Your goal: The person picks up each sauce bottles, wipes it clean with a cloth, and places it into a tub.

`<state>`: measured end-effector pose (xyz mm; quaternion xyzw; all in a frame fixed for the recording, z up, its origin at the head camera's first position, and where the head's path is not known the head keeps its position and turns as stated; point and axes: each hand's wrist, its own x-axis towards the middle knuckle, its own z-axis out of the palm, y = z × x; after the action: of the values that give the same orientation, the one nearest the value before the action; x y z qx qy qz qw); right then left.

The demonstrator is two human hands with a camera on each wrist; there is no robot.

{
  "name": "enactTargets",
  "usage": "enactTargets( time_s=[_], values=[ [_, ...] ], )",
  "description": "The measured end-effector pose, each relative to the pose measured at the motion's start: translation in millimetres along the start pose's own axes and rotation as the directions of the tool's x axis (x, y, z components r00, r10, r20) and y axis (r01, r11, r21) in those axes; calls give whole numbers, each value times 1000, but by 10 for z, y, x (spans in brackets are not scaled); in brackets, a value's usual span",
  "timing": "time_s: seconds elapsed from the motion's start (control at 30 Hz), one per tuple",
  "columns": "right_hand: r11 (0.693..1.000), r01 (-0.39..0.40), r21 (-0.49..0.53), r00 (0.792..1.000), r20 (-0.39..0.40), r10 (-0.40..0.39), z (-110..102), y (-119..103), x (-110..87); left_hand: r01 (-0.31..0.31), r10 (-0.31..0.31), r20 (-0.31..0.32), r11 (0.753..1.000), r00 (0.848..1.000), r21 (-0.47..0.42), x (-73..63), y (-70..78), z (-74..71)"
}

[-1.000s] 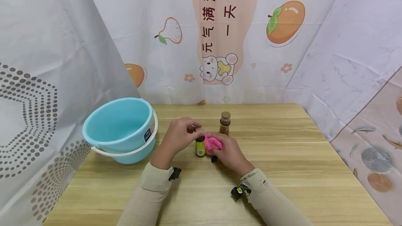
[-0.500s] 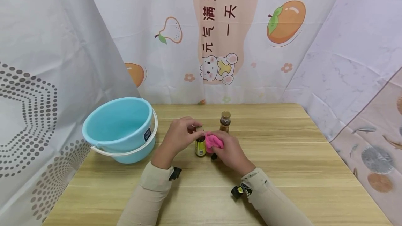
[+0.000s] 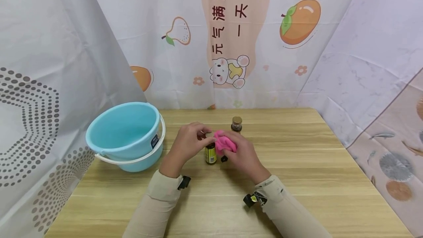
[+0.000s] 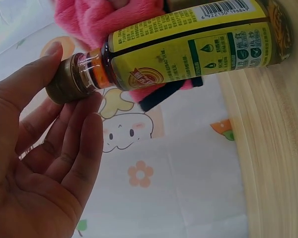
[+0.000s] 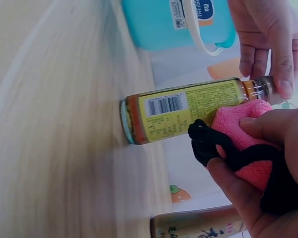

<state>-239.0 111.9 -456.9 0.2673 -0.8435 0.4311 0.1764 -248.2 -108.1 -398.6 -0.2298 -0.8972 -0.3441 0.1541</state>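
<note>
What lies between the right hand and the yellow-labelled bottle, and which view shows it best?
The pink cloth lies between the right hand and the yellow-labelled bottle, along with a black strap; the right wrist view shows it best.

Blue bucket (image 3: 132, 150) with white handle (image 3: 145, 156) at left, partly hidden gold-capped bottle (image 3: 236, 124), wooden table (image 3: 314, 164), fruit-printed curtain (image 3: 148, 14)

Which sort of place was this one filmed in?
Probably a makeshift recording booth rather than a working kitchen: printed curtains hang behind and on both sides of a wood-grain table, and a small black camera sits at each of the person's wrists.
</note>
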Motion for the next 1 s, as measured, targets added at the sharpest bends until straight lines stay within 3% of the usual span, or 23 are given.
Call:
enactTargets(
  time_s=[0.67, 1.0],
  values=[
    [999, -32, -40, 999, 27, 33, 36, 11, -19, 22, -21, -19, 999, 1000, 43, -18, 37, 20],
    [989, -137, -59, 984, 110, 143, 71, 56, -88, 29, -28, -21, 998, 999, 47, -34, 65, 19]
  ],
)
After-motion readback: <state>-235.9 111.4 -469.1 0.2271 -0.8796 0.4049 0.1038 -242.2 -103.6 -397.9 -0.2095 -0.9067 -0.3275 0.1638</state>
